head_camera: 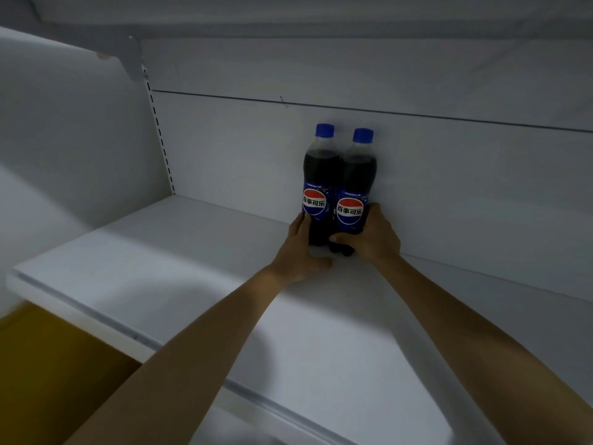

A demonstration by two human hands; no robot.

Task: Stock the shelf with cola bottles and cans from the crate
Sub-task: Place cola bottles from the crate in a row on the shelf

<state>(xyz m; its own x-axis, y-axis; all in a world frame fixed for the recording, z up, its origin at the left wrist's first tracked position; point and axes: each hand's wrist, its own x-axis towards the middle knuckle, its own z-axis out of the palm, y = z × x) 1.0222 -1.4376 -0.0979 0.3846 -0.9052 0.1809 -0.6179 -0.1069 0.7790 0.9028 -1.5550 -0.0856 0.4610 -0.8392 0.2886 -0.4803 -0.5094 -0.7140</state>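
Note:
Two dark cola bottles with blue caps and round red-white-blue labels stand upright, side by side and touching, at the back of the white shelf (179,258). My left hand (301,252) grips the base of the left bottle (321,175). My right hand (372,236) wraps round the lower part of the right bottle (357,184), thumb across its front. Both bottles stand close to the shelf's back panel. No crate or cans are in view.
The shelf's white back panel (449,175) rises behind the bottles, and a slotted upright (160,133) runs down at the left. Another shelf (288,24) hangs overhead. A yellow surface (48,364) shows below the shelf's front edge at the lower left.

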